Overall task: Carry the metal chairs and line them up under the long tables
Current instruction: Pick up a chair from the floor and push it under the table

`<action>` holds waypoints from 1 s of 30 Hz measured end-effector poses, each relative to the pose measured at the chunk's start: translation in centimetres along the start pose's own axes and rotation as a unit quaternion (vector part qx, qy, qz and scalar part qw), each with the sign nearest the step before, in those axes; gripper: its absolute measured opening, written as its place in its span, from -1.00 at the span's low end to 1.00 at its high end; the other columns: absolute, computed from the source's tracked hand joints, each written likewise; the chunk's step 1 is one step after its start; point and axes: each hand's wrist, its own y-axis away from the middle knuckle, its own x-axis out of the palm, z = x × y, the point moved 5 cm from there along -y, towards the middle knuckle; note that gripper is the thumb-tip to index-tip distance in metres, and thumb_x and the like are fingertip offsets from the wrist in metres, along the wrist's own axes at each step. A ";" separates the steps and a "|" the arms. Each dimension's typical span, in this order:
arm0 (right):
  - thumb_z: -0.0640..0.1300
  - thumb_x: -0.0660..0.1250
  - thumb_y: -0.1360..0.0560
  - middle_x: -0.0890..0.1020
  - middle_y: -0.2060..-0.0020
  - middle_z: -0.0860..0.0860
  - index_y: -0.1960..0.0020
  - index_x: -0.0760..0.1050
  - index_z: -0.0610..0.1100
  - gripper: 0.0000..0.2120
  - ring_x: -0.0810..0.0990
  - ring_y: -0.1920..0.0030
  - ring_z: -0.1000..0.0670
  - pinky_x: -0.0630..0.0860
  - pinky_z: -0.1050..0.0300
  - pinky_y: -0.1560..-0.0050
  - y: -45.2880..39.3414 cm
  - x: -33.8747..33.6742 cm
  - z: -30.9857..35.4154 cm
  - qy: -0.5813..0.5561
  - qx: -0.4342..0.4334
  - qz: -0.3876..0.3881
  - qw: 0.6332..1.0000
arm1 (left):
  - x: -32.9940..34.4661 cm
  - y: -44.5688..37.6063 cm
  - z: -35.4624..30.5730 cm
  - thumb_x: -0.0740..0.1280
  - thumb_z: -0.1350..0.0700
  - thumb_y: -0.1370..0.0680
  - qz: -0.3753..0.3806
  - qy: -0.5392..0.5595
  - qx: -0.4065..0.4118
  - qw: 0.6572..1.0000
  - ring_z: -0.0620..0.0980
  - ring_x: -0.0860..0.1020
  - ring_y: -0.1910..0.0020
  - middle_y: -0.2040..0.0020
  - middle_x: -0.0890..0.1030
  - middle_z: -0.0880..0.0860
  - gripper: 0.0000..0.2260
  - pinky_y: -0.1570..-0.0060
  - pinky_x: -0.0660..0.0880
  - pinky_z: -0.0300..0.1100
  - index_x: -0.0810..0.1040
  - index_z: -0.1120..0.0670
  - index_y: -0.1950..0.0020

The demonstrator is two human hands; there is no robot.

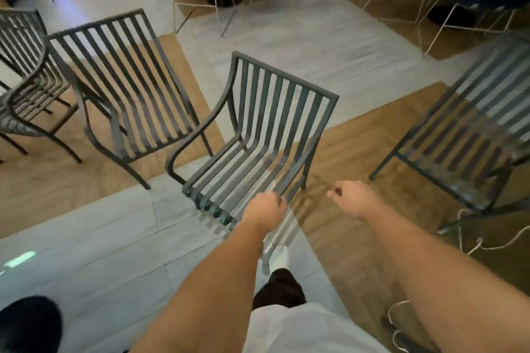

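You stand over a floor (301, 46) of pale tile and wood-look panels, ringed by slatted metal chairs. The chair (258, 135) in front of you faces you, tilted and seemingly lifted off its near legs, its seat front at your hands; no long table shows here. A second chair (126, 89) sits just beside it on the left, another (470, 129) well apart on the right. Swing the load carelessly and its armrest could clip the left chair; the white cable (487, 243) trailing on the floor to your right could catch a foot or a leg. It is dark grey-green, with flat slats curving from back to seat and one looping arm visible. Your left hand (265, 210) is closed around the seat's front edge near its right corner. Your right hand (352, 198) is loosely curled, holding nothing.
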 end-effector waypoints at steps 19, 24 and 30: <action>0.14 0.20 -0.67 0.65 0.06 -0.06 -0.08 0.56 -0.03 -0.72 0.60 0.05 -0.12 0.58 -0.01 -0.03 -35.3 -21.7 5.8 0.036 -0.113 0.008 0.993 | -15.7 -31.9 -8.8 0.17 0.01 -0.71 -0.052 0.065 -0.075 0.994 0.16 0.62 0.11 0.10 0.68 0.14 -0.69 0.12 0.47 -0.11 0.61 0.15 0.02; 0.13 0.19 -0.67 0.67 -0.01 -0.07 -0.09 0.55 -0.03 -0.73 0.59 0.02 -0.13 0.52 0.02 0.03 -45.5 -25.2 5.9 0.081 -0.194 0.044 0.977 | -16.3 -38.4 -12.1 0.17 0.00 -0.71 -0.087 0.129 -0.163 0.974 0.15 0.58 0.18 0.20 0.61 0.11 -0.70 0.15 0.47 -0.09 0.54 0.11 0.11; 0.11 0.19 -0.67 0.67 -0.02 -0.08 -0.11 0.57 -0.06 -0.71 0.59 -0.04 -0.15 0.54 -0.02 -0.04 -53.4 -29.1 7.9 0.158 -0.284 0.097 0.941 | -16.3 -42.2 -16.2 0.17 -0.01 -0.71 -0.120 0.210 -0.250 0.938 0.12 0.58 0.25 0.29 0.61 0.07 -0.66 0.22 0.50 -0.03 0.56 0.09 0.15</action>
